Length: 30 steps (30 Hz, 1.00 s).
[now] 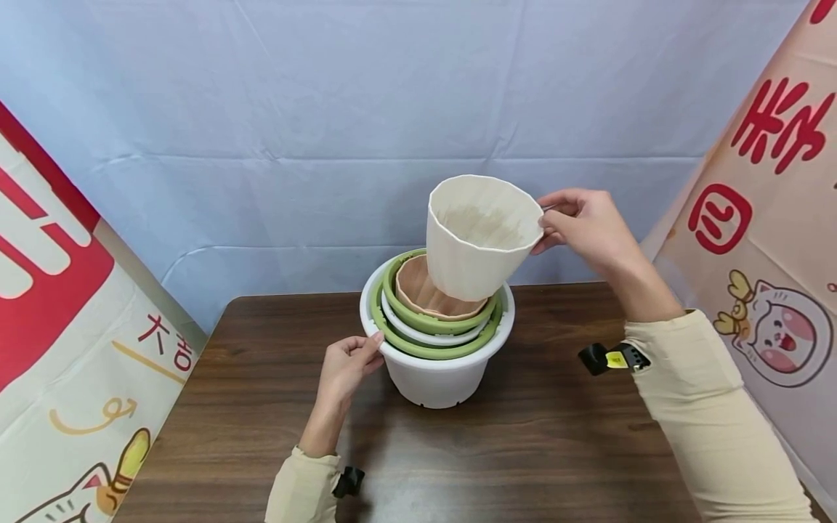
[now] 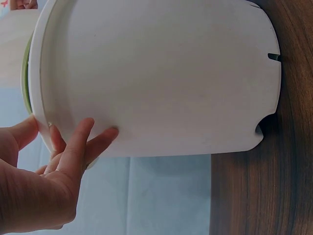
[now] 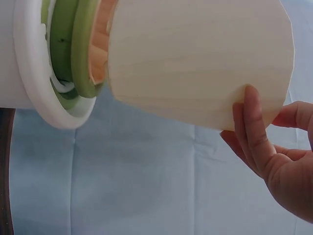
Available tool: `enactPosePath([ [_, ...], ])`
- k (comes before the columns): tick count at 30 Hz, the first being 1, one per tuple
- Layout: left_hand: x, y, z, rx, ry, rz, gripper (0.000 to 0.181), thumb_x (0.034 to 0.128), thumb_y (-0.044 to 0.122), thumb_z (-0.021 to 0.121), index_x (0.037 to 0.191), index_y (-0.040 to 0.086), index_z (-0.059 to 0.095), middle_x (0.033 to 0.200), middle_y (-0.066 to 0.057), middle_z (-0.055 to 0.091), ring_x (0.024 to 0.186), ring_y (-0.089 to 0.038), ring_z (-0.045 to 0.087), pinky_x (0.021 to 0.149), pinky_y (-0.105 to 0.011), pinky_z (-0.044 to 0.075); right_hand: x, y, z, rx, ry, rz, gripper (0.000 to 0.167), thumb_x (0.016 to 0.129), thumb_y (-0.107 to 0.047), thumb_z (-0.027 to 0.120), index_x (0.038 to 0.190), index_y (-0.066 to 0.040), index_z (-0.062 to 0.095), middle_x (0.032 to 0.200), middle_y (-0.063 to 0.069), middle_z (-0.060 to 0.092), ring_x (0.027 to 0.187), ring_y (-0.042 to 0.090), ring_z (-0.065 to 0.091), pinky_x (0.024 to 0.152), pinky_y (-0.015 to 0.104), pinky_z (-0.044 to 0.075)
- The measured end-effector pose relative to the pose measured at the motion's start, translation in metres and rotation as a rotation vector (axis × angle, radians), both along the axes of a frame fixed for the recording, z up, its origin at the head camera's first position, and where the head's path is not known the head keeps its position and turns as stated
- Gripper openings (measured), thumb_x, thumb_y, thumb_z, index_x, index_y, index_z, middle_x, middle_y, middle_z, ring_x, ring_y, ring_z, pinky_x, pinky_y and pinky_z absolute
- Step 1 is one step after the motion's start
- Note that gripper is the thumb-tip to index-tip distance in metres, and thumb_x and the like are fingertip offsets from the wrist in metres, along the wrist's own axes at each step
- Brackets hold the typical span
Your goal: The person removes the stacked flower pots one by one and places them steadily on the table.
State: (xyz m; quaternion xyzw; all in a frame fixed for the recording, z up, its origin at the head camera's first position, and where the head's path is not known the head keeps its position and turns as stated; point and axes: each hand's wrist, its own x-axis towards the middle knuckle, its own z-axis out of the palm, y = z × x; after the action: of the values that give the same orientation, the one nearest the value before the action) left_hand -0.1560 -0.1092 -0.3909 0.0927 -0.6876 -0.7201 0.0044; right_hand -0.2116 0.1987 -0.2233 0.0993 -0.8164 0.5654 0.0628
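Observation:
My right hand (image 1: 585, 225) pinches the rim of a cream faceted pot (image 1: 480, 269), held tilted above the nested pots. Below it, a peach-coloured pot (image 1: 418, 287) sits innermost in the stack, inside green and white pots. The outermost is a large white pot (image 1: 434, 381) standing upright on the table. My left hand (image 1: 346, 367) holds that pot's rim at its left side, thumb on the rim and fingers against the outer wall, as the left wrist view shows. In the right wrist view, fingers (image 3: 254, 122) lie against the cream pot's outside (image 3: 195, 58).
The dark wooden table (image 1: 261, 407) carries the stack near its back edge. A pale blue cloth (image 1: 294, 145) hangs behind it. Printed banners stand at the left (image 1: 39, 327) and right (image 1: 771, 218).

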Motion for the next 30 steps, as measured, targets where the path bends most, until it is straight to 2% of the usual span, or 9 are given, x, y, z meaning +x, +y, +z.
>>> enactPosePath([
  [7, 0.0, 0.001, 0.001, 0.005, -0.007, -0.001, 0.029, 0.0865, 0.016, 0.064, 0.092, -0.012, 0.059, 0.075, -0.008, 0.063, 0.075, -0.014, 0.063, 0.071, -0.03, 0.056, 0.0, 0.018, 0.003, -0.04, 0.028, -0.05, 0.027, 0.088, 0.002, 0.047, 0.11, 0.016, 0.048, 0.08, 0.005, 0.063, 0.055, 0.017, 0.063, 0.059, 0.029, 0.057],
  [13, 0.0, -0.001, 0.001, -0.008, -0.005, -0.005, 0.031, 0.0863, 0.017, 0.065, 0.093, -0.013, 0.059, 0.075, -0.008, 0.062, 0.075, -0.014, 0.063, 0.073, -0.031, 0.055, 0.002, 0.039, 0.002, -0.016, 0.012, -0.108, 0.028, 0.089, -0.002, 0.05, 0.111, 0.015, 0.048, 0.081, 0.0, 0.062, 0.058, 0.015, 0.064, 0.059, 0.025, 0.056],
  [19, 0.002, -0.002, 0.002, -0.012, -0.01, -0.007, 0.03, 0.0864, 0.017, 0.065, 0.093, -0.011, 0.059, 0.076, -0.007, 0.063, 0.076, -0.014, 0.063, 0.074, -0.031, 0.055, 0.002, 0.056, -0.004, 0.06, -0.002, -0.16, 0.032, 0.09, -0.007, 0.052, 0.115, 0.013, 0.047, 0.081, -0.004, 0.06, 0.06, 0.013, 0.064, 0.059, 0.024, 0.056],
  [30, 0.001, -0.002, 0.001, -0.009, -0.014, -0.006, 0.028, 0.087, 0.015, 0.064, 0.093, -0.012, 0.059, 0.075, -0.007, 0.063, 0.077, -0.014, 0.063, 0.074, -0.032, 0.055, 0.003, 0.079, -0.018, 0.072, -0.036, -0.191, 0.038, 0.091, -0.01, 0.053, 0.118, 0.015, 0.043, 0.079, -0.008, 0.058, 0.061, 0.01, 0.064, 0.06, 0.023, 0.056],
])
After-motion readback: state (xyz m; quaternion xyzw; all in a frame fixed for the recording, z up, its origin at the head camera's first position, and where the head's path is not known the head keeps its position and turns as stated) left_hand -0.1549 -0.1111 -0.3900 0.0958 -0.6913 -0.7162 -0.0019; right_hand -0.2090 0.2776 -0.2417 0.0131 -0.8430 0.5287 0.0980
